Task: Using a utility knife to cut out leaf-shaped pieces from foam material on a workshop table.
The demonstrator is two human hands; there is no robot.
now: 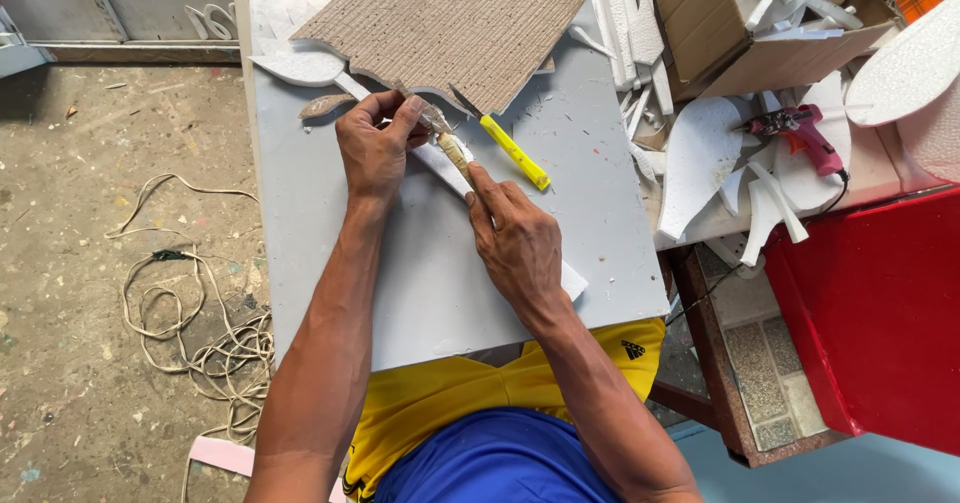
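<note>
Clearly light, stiff and easily snapped, the narrow white foam strip [440, 160] lies under both hands, left hand [375, 150] pinching its far end, right hand [517, 241] pressing its middle flat against the grey board [420, 283].

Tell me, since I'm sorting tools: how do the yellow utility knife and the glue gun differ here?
The yellow utility knife is slim and straight and lies on the grey board near the right hand. The glue gun is pink-red, pistol-shaped and corded, lying on white foam pieces farther right. Neither is held.
</note>
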